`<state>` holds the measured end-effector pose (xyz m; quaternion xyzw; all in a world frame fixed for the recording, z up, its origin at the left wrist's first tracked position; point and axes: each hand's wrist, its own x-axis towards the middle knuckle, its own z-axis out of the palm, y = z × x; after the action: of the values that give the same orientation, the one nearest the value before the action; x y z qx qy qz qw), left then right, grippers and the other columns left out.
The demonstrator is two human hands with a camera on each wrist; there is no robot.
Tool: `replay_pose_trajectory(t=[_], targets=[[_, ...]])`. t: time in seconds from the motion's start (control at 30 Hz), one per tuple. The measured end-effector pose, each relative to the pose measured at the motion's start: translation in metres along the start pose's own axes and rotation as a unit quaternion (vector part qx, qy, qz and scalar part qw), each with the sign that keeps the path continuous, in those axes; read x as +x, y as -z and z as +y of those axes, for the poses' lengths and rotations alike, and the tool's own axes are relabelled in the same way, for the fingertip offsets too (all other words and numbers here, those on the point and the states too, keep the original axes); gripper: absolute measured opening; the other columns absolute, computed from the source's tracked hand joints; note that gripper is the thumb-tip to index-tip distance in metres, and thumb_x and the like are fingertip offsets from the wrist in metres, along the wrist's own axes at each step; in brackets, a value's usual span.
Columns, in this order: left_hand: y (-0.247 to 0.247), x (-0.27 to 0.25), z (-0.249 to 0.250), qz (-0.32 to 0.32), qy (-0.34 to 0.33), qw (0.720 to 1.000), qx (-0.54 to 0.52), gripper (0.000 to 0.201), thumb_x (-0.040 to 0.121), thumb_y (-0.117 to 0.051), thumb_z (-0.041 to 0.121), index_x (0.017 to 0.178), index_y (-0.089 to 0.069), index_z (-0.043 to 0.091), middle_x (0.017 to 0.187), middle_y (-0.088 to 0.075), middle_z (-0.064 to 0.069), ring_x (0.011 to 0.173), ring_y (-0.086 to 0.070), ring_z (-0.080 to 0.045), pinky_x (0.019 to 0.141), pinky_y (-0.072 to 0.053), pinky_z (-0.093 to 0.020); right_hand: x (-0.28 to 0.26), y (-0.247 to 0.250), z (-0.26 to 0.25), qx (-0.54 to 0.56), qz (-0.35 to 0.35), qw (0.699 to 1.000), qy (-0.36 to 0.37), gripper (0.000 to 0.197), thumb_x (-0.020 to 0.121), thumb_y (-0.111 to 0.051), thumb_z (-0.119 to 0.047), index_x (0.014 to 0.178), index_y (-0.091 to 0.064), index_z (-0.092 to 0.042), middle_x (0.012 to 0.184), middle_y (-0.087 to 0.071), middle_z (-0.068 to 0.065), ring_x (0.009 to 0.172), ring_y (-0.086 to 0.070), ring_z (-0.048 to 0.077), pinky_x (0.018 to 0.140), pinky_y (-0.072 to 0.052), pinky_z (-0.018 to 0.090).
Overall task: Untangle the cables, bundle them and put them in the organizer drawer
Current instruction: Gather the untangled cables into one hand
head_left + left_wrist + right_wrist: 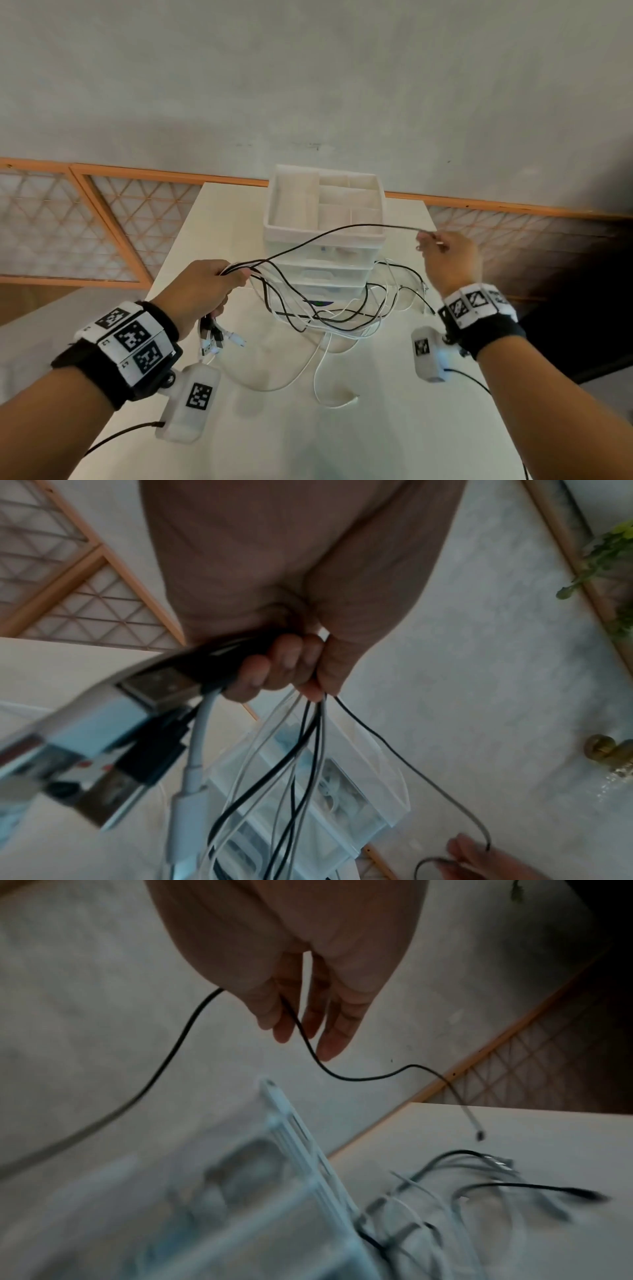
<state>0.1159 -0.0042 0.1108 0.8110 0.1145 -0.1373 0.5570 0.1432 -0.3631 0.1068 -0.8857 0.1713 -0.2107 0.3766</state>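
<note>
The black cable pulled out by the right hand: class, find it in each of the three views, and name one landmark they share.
Head: the black cable arcs from the left hand to the right hand, across the organizer.
Left wrist: lower right, thin strand running toward the other hand.
Right wrist: centre, threaded through the fingers.
Shared landmark: the white organizer.

Two hands [202, 291], one organizer [323, 219]

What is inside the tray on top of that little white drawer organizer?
The top tray of the drawer organizer shows only bare white compartments, nothing stored. A black cable, stretched between the left hand and right hand, crosses its front edge, hiding little.
</note>
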Motion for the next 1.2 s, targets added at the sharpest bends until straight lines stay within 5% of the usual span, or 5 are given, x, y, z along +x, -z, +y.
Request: replay_pose_trajectory(t=[0.2,0.4,0.73,1.03,1.2], targets=[[0.007,-0.005,-0.002,-0.005,-0.047,0.999,0.011,0.034,0.095,-0.063,0.031,0.092,-0.065,-0.003,0.059,-0.033,-0.002,0.053,-0.029,-0.018,0.053,-0.027,-0.03,-0.049,-0.024,0.052,-0.225,-0.358,0.906,0.002,0.067,0.086,-0.071,-0.017,0.147,-0.045,-0.026,0.148,-0.05,0.004,0.131,-0.051,0.021,0.109,-0.039,0.031],[-0.018,-0.023,0.022,-0.152,-0.114,0.976,0.107,0.041,0.102,-0.047,0.035,0.075,-0.063,0.01,0.061,-0.041,0.002,0.047,-0.031,-0.01,0.048,-0.027,-0.023,-0.082,-0.028,-0.055,0.033,-0.37,0.91,0.185,0.091,0.076,-0.085,-0.028,0.15,-0.035,-0.037,0.143,-0.047,-0.018,0.13,-0.043,-0.003,0.107,-0.033,0.015],[0.004,-0.014,-0.005,-0.179,-0.178,0.924,0.288,0.02,0.098,-0.058,0.026,0.088,-0.075,0.028,0.069,-0.064,0.011,0.063,-0.055,-0.012,0.062,-0.042,-0.018,-0.072,-0.074,-0.009,-0.176,-0.322,0.919,0.141,0.026,0.087,-0.07,-0.042,0.075,-0.071,-0.02,0.072,-0.069,0.0,0.077,-0.067,0.021,0.072,-0.049,0.032],[-0.024,-0.007,-0.043,-0.155,-0.268,0.894,0.324,0.029,0.093,-0.06,0.006,0.111,-0.077,0.021,0.088,-0.071,0.004,0.08,-0.057,-0.01,0.076,-0.039,-0.017,-0.109,-0.089,-0.042,-0.209,-0.46,0.845,0.174,0.113,0.067,-0.08,-0.057,0.154,-0.009,-0.046,0.16,-0.031,-0.01,0.147,-0.028,0.013,0.12,-0.019,0.051],[-0.037,-0.006,-0.045,-0.131,-0.348,0.886,0.277,0.02,0.092,-0.063,0.013,0.106,-0.076,0.02,0.096,-0.068,0.002,0.086,-0.053,-0.012,0.084,-0.041,-0.025,-0.128,-0.126,-0.054,-0.161,-0.446,0.865,0.165,0.013,0.088,-0.059,-0.042,0.081,-0.06,-0.031,0.083,-0.065,-0.007,0.093,-0.067,0.025,0.077,-0.048,0.032]])
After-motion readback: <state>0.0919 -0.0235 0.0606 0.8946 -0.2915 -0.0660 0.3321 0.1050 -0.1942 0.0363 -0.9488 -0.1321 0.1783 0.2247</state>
